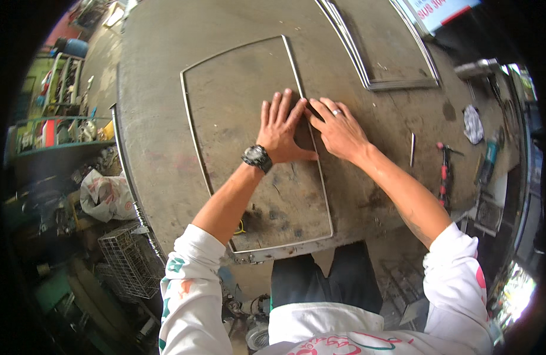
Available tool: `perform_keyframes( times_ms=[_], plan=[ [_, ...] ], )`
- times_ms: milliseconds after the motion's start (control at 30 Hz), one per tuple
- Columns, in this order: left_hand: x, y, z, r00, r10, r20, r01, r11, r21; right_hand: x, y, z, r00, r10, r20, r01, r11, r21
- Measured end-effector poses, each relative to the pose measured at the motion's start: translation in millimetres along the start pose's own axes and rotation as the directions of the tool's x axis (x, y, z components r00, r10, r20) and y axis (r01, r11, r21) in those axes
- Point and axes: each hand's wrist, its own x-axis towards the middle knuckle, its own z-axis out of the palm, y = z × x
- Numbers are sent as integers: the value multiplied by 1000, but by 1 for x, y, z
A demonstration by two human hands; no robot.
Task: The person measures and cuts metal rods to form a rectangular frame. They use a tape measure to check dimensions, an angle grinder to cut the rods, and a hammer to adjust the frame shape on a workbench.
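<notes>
A thin metal rod frame (192, 127), a tall four-sided outline, lies flat on the worn metal worktable (355, 195). Over its right side rests my left hand (280, 133), palm down and fingers spread, wearing a black watch. Its thumb and index fingertip reach the right rod. Just right of that rod is my right hand (339, 130), with a ring. Its fingers are bent but apart, fingertips on or beside the rod near my left index finger. The right thumb is hidden.
Stacked metal frames (397, 84) lie at the far right. On the table's right are a short metal rod (412, 149), a red-and-black hammer (444, 177), a teal angle grinder (490, 158) and a pale cloth (472, 125). A wire basket (128, 260) stands left, below the table edge.
</notes>
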Motion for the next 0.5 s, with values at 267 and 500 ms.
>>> perform_keyframes(
  times_ms=[267,500],
  plan=[
    [5,2,2,1000,-6,1,6,999,50,-2,2,1,999,37,31,-39,997,73],
    [5,-7,10,998,46,-35,-43,996,81,-101,-47,-17,834,518,-189,-319,733,601]
  ],
)
